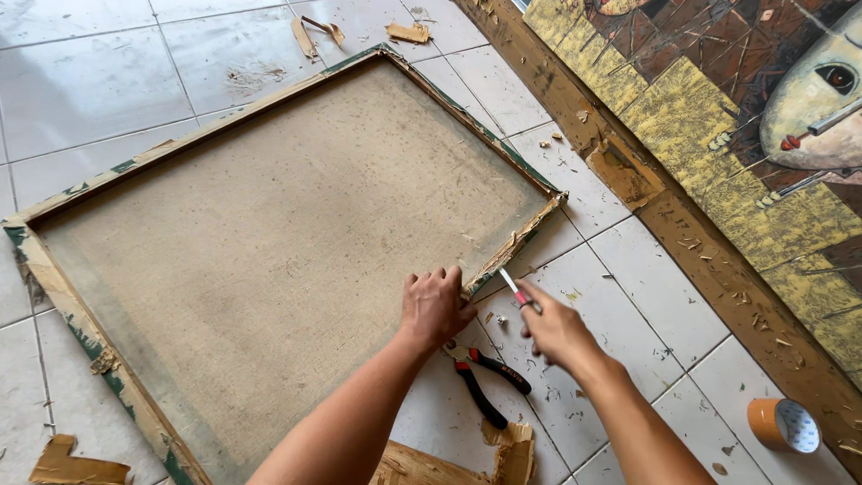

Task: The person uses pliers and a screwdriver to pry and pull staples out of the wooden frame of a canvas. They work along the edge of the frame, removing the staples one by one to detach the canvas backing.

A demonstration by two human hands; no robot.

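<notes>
The left hand (pixel 435 308) is hiding part of the canvas frame's (pixel 521 235) near edge. The pliers' (pixel 480 377) jaws are lying under that wrist. The picture's edge is cutting off the painting (pixel 718 117), and the tape roll (pixel 783 425) stays whole beside it on the floor.

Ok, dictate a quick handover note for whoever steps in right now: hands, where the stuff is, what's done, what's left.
Left hand presses flat on the canvas back at its near right edge.
Right hand grips a small pink-handled blade, tip at the splintered frame edge.
Pliers lie on the tiles between the forearms; tape roll by the painting on the right.
Done: wood broken away along that right edge, chips scattered.
Left: other frame sides look intact.
</notes>
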